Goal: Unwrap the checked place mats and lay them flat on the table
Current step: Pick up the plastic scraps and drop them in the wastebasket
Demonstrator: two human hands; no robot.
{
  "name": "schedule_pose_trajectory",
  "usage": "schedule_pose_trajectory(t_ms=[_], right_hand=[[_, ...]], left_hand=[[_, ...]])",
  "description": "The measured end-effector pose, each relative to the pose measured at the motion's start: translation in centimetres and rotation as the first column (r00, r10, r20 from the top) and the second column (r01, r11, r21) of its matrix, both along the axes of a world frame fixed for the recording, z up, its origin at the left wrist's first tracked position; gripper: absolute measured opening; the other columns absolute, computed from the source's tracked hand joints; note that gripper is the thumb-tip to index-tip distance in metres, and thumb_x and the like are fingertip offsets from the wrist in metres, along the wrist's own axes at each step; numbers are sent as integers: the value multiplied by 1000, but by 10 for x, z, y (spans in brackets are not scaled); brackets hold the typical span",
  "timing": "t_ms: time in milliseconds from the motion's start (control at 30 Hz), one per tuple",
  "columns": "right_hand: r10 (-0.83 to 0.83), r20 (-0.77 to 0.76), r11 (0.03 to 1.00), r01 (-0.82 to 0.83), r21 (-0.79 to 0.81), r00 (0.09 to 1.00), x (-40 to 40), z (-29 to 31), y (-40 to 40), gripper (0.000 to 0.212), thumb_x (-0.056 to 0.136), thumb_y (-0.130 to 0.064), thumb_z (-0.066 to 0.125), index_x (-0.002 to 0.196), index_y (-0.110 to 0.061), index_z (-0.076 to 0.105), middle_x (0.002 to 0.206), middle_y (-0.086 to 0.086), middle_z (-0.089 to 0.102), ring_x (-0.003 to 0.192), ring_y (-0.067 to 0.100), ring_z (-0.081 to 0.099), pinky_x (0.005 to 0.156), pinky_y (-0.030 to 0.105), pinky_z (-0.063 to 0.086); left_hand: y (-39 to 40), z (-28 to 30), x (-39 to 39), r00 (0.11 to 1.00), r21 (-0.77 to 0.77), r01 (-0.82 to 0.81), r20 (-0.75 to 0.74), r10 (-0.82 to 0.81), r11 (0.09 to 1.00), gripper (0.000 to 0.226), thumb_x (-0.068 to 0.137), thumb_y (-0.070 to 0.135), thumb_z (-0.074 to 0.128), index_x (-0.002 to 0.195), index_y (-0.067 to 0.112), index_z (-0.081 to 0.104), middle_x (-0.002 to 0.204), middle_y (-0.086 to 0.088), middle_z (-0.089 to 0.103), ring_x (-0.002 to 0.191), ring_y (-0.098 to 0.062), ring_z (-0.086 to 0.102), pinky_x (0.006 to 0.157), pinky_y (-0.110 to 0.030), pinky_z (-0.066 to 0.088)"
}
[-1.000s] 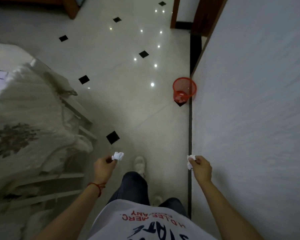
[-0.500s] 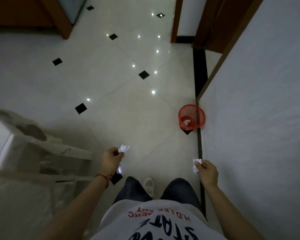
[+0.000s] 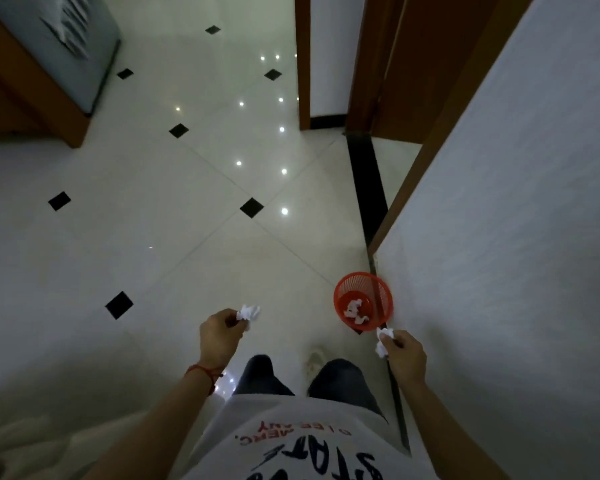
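Head view, looking down: the checked place mats and the table do not show anywhere in this frame. What the hands carry instead are two crumpled white wads, which look like paper or wrapping. The left hand [image 3: 219,336] is closed around one wad [image 3: 248,312], pinched at the fingertips so that most of it sticks out above the knuckles. A red string bracelet [image 3: 201,372] circles that wrist. The right hand [image 3: 402,353] is closed on the other wad [image 3: 383,341], which bulges out on the thumb side.

Taking the red mesh bin [image 3: 363,299] as the landmark: it stands on the pale tiled floor [image 3: 153,237] against the foot of the white wall [image 3: 516,237], with a few white scraps [image 3: 355,310] lying in its bottom. The right hand's wad sits just below the bin's near rim, very close to it. The left hand's wad is well to the left of the bin, at about the same height in the frame. Beyond the bin, a black floor strip [image 3: 368,174] runs along the wall toward a brown door frame [image 3: 364,64].

Nearest the camera, the white T-shirt [image 3: 291,445] carries upside-down print: large dark letters that appear to read "STATE", and smaller red ones too blurred to read surely.
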State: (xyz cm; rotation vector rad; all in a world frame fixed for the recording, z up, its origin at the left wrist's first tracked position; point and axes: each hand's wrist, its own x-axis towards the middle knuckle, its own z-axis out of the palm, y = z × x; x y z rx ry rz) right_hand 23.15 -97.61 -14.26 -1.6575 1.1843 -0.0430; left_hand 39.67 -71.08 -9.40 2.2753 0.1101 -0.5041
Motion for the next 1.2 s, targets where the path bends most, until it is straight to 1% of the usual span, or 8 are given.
schedule_pose_trajectory(t_ms=[200, 400, 500, 633, 800, 967, 1100, 1200], right_hand=[[-71, -10, 997, 71, 2, 997, 64, 7, -40, 19, 86, -21, 62, 85, -3, 67, 86, 12, 68, 84, 22, 62, 63, 14, 40], [-337, -72, 940, 340, 34, 939, 83, 2, -49, 18, 86, -18, 61, 92, -2, 66, 87, 11, 66, 85, 25, 60, 67, 24, 45], [-534, -94, 842, 539, 37, 840, 90, -2, -42, 12, 86, -18, 61, 83, -7, 63, 79, 14, 64, 83, 33, 62, 78, 38, 50], [-738, -165, 657, 753, 48, 655, 105, -6, -13, 19, 86, -24, 61, 93, -6, 62, 84, 14, 67, 83, 30, 61, 75, 33, 46], [-832, -246, 492, 866, 91, 498, 138, -15, 37, 20, 87, -27, 60, 88, -7, 66, 79, 12, 69, 75, 25, 61, 57, 23, 40], [-862, -270, 408, 904, 130, 428, 169, -36, 53, 16, 86, -27, 60, 88, -13, 66, 76, 9, 69, 70, 19, 61, 56, 22, 40], [-867, -280, 383, 911, 154, 412, 186, -73, 38, 12, 85, -27, 61, 87, -16, 65, 77, 8, 69, 72, 20, 61, 60, 25, 42], [-862, -293, 380, 910, 167, 414, 194, -116, 23, 9, 86, -24, 60, 85, -16, 64, 79, 6, 68, 75, 21, 62, 66, 28, 45]], left_hand=[[-59, 3, 77, 989, 61, 146, -6, -146, 987, 32, 80, 4, 62, 53, 18, 52, 53, 0, 53, 55, -14, 47, 53, -19, 34], [-126, -12, 158, 918, 87, 395, -66, -390, 915, 26, 77, 5, 63, 54, 14, 57, 54, -5, 57, 59, -20, 52, 55, -24, 37], [-167, -16, 198, 811, 88, 585, -72, -580, 807, 28, 78, 4, 63, 53, 15, 56, 49, 2, 53, 59, -19, 53, 55, -24, 37], [-216, -24, 247, 568, 103, 823, -95, -818, 559, 43, 77, 2, 64, 46, 26, 46, 51, 9, 50, 57, -16, 50, 57, -24, 37], [-264, -39, 285, 283, 137, 954, -127, -951, 266, 28, 80, 5, 62, 56, 12, 51, 51, 6, 47, 61, -19, 50, 53, -15, 31], [-297, -70, 289, 207, 106, 976, -200, -958, 189, 21, 81, 11, 63, 65, -3, 61, 63, -14, 60, 63, -21, 52, 59, -28, 36], [-315, -115, 273, 194, 115, 978, -191, -962, 174, 36, 81, 16, 65, 49, 16, 48, 53, -3, 52, 56, -18, 49, 55, -26, 34], [-321, -164, 258, 171, 123, 982, -218, -961, 146, 36, 81, 17, 64, 50, 16, 48, 49, 4, 50, 54, -15, 48, 50, -15, 32]])
